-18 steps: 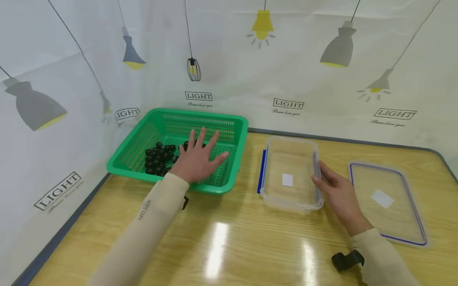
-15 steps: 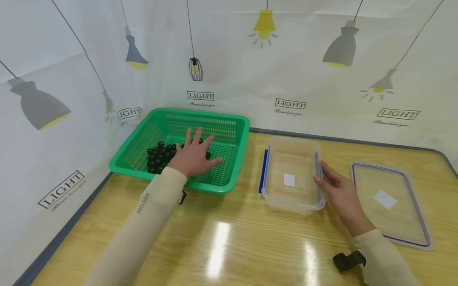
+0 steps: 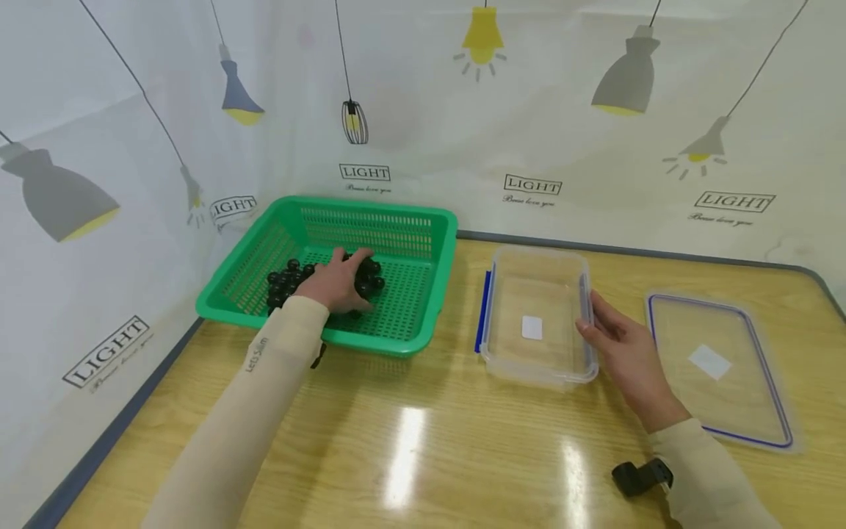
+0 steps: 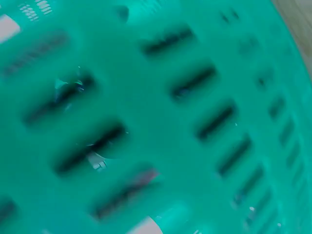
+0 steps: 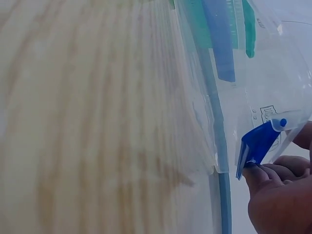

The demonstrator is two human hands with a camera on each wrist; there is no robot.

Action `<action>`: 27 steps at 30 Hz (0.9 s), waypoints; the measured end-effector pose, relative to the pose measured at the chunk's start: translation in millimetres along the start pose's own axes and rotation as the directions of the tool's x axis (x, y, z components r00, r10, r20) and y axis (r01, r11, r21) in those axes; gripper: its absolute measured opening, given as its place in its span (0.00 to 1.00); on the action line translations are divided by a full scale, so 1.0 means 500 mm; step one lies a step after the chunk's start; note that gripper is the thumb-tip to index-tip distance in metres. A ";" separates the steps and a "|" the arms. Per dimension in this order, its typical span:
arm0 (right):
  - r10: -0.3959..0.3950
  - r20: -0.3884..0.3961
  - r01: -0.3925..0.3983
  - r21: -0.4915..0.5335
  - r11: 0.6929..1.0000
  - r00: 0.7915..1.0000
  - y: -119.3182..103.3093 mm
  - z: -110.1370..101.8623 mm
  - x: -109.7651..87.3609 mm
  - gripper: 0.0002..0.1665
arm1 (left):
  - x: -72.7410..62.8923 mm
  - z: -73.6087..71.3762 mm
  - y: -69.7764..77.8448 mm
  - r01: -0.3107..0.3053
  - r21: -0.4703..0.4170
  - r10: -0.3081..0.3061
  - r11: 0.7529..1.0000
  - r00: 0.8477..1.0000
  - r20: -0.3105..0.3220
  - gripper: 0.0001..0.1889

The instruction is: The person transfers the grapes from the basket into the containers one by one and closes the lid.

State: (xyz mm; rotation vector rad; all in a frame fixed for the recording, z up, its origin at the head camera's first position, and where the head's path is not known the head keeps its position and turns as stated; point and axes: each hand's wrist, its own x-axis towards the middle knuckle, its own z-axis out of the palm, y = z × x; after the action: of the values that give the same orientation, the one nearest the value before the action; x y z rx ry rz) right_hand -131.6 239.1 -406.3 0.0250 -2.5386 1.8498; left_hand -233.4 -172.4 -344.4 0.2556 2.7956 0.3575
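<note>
In the head view my left hand point(image 3: 335, 285) reaches down into a green plastic basket point(image 3: 441, 283). Its thumb and fingers curl round some of the shiny black grapes point(image 3: 371, 282) there, and its palm hides others. More grapes point(image 3: 283, 285) lie to its left. The left wrist view shows mostly the slotted basket wall point(image 4: 146, 112), blurred. My right hand point(image 3: 628, 360) grips the right side of a clear plastic food container point(image 3: 534, 294), thumb at the rim. In the right wrist view, fingers point(image 5: 280, 178) touch the container's blue latch point(image 5: 258, 141).
A clear lid point(image 3: 717, 397) with a blue seal lies on the wooden table point(image 3: 330, 455) right of the container. The table's dark edge runs along the back and left, against a white curtain point(image 3: 423, 88) printed with lamps.
My left hand has moved left and lower in the basket, its spread fingers now curled round grapes, some of which show to its right. The right hand keeps its grip on the container.
</note>
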 end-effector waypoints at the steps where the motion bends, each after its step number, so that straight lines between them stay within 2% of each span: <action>1: 0.000 0.002 0.000 0.007 1.000 1.000 0.000 -0.001 0.000 0.40 | 0.001 -0.002 0.000 0.002 -0.005 -0.002 1.000 1.000 0.006 0.47; 7: -0.007 -0.003 0.007 0.024 1.000 1.000 0.001 -0.002 0.001 0.40 | 0.006 -0.002 0.009 0.011 -0.002 -0.011 1.000 0.999 0.036 0.43; 15: 0.003 0.003 -0.004 0.058 0.998 1.000 0.002 -0.001 0.002 0.39 | 0.007 0.006 0.010 -0.025 0.100 0.022 0.995 0.999 0.036 0.39; 22: 0.011 -0.004 -0.010 0.059 0.998 1.000 0.005 -0.001 -0.001 0.39 | 0.002 0.005 0.005 -0.039 0.084 0.046 0.996 0.996 -0.075 0.31; 27: 0.008 -0.001 -0.008 0.062 0.998 1.000 0.002 -0.003 0.000 0.40 | -0.011 -0.018 0.010 -0.046 0.056 0.055 0.997 0.984 -0.169 0.32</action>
State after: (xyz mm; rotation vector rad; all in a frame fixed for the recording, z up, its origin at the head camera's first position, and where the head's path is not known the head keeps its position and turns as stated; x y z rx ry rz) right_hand -131.4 240.9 -407.0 0.0136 -2.4836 1.9297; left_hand -230.4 -170.5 -333.3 0.3232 2.9742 0.3328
